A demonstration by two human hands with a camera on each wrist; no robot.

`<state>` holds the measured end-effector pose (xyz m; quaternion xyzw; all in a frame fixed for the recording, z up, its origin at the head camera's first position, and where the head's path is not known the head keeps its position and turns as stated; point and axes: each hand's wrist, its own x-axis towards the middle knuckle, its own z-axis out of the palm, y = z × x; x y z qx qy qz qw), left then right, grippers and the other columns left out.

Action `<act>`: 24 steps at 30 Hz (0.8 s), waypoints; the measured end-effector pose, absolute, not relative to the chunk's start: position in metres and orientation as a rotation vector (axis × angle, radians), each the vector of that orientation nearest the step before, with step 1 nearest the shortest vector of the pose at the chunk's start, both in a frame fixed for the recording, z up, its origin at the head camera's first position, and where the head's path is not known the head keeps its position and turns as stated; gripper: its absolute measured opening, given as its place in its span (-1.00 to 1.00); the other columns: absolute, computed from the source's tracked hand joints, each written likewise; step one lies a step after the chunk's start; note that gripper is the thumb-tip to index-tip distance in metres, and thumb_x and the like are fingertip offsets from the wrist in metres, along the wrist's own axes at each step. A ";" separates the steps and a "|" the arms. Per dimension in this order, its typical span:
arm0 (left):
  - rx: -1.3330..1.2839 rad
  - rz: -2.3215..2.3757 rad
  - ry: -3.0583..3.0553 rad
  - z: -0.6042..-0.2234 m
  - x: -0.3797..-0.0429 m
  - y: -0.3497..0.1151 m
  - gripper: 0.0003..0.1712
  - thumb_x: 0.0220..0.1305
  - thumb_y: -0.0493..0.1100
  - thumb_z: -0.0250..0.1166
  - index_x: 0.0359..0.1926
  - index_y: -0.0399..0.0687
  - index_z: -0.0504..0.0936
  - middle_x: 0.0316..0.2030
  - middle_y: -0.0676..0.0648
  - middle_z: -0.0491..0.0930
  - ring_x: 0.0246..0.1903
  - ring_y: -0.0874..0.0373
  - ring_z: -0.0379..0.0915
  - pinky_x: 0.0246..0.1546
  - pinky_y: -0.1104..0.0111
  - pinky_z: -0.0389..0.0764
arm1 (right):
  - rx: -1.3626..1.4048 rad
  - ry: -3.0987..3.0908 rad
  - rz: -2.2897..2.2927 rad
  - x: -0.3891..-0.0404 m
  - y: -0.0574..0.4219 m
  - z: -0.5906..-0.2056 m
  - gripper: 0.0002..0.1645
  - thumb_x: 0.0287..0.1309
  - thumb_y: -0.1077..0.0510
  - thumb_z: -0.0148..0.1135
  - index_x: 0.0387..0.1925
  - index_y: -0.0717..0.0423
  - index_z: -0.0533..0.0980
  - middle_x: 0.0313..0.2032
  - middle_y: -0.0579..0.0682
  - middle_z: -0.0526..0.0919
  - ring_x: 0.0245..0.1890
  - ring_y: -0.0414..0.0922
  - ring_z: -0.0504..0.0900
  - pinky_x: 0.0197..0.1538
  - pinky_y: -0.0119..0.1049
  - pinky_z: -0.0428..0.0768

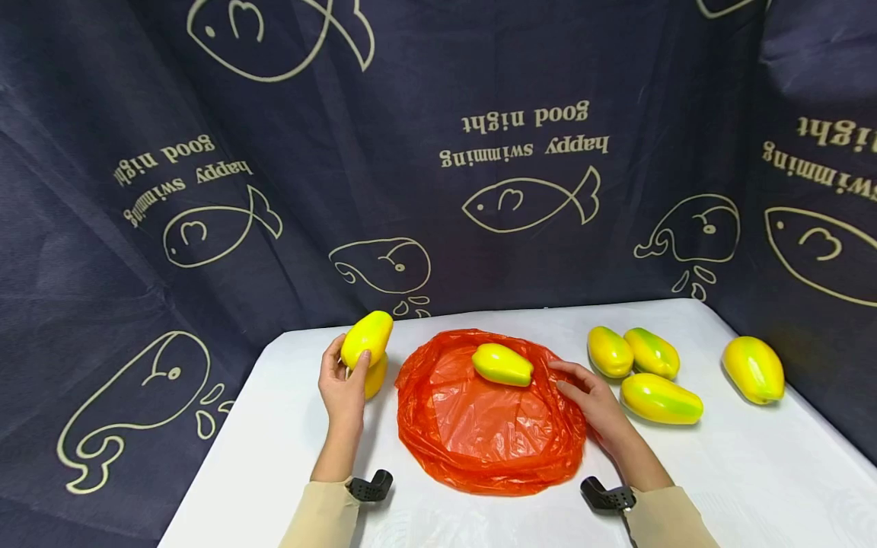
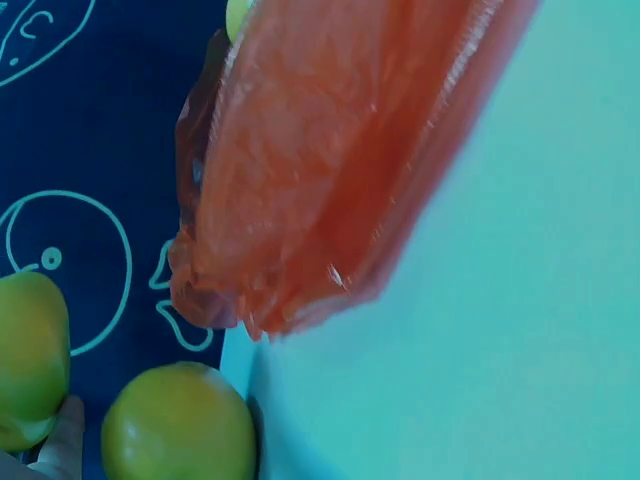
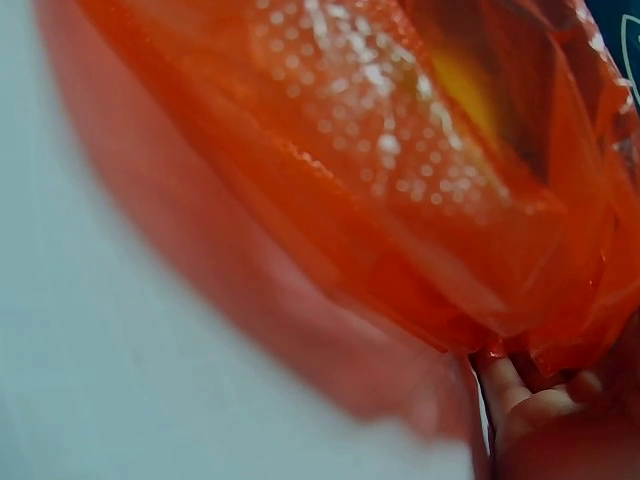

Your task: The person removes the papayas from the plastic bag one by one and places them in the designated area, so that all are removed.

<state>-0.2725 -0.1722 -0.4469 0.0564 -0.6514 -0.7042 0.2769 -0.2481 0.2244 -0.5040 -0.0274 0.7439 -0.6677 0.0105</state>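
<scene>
My left hand (image 1: 345, 394) grips a yellow papaya (image 1: 367, 338) between thumb and fingers, raised at the table's left side. Just below and behind it, partly hidden, is another papaya (image 1: 374, 376), also seen whole in the left wrist view (image 2: 180, 425). A red plastic bag (image 1: 489, 426) lies spread open in the middle, its rim bunched in a ring. One papaya (image 1: 502, 364) with a green end rests inside, toward the back. My right hand (image 1: 597, 403) holds the bag's right rim, fingers over the edge; the bag hides part of the grip in the right wrist view.
To the right of the bag, three papayas (image 1: 661, 399) lie grouped close together. Another papaya (image 1: 754, 371) sits apart near the table's right edge. A white cloth covers the table (image 1: 438, 517). A dark printed curtain (image 1: 411, 175) hangs behind and at both sides.
</scene>
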 end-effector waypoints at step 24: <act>0.348 -1.767 -1.663 -0.469 -0.277 -0.208 -0.36 0.26 -0.35 0.33 0.34 -0.14 0.35 0.27 -0.07 0.37 0.26 0.13 0.30 0.32 0.30 0.34 | -0.080 2.340 -2.061 -0.247 0.224 -0.503 -0.48 0.42 0.05 0.13 0.36 0.01 0.40 0.44 0.08 0.30 0.16 -0.40 0.42 0.07 -0.55 0.60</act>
